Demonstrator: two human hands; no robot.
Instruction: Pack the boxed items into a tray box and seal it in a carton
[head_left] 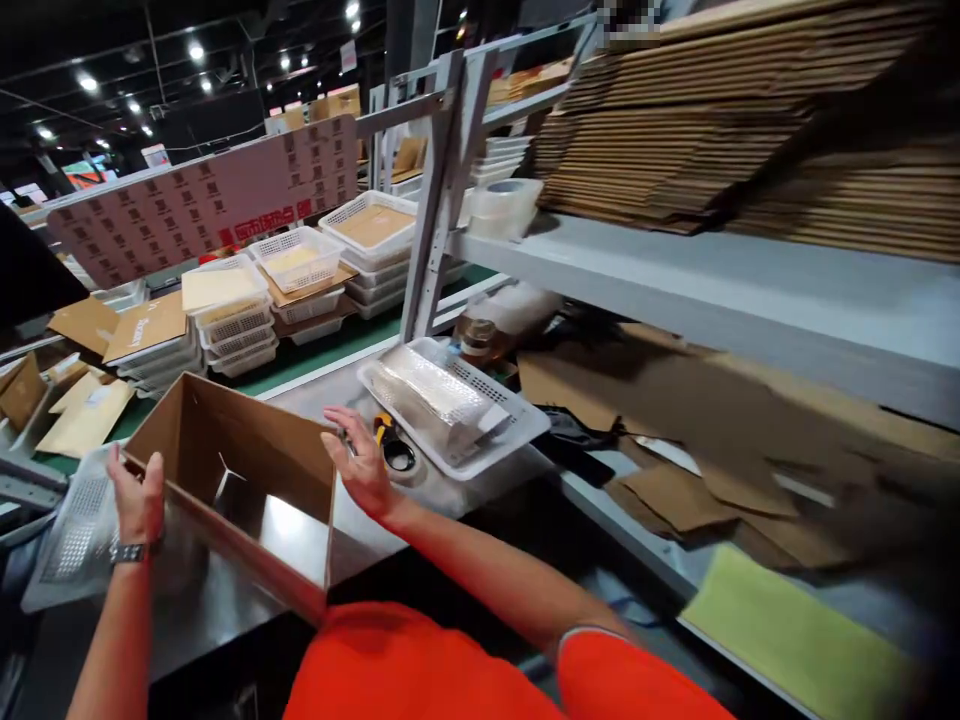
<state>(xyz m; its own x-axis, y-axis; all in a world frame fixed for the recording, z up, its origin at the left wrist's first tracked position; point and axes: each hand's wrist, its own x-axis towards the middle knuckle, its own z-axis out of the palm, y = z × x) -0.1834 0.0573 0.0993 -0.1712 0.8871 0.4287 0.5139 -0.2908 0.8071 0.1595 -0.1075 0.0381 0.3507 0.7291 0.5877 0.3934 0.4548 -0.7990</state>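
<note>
A brown cardboard box (247,550), with its top open, stands on the metal table in front of me. Through it the shiny table surface shows, so its bottom looks open. My left hand (139,500) grips the box's left edge, thumb outside and fingers over the rim. Beside the right edge is my right hand (360,460), its fingers spread and raised, holding nothing. Right of that hand a white basket (487,465) bears a bubble-wrapped packet (435,390). A tape dispenser (397,455) lies between the hand and the basket.
Another white basket (75,530) sits left of the box. Stacked baskets (240,335) line a green conveyor (292,370) behind. A metal post (435,200) rises beyond the table. At the right, a shelf (675,280) holds flattened cardboard (675,130), with a green sheet (795,630) below.
</note>
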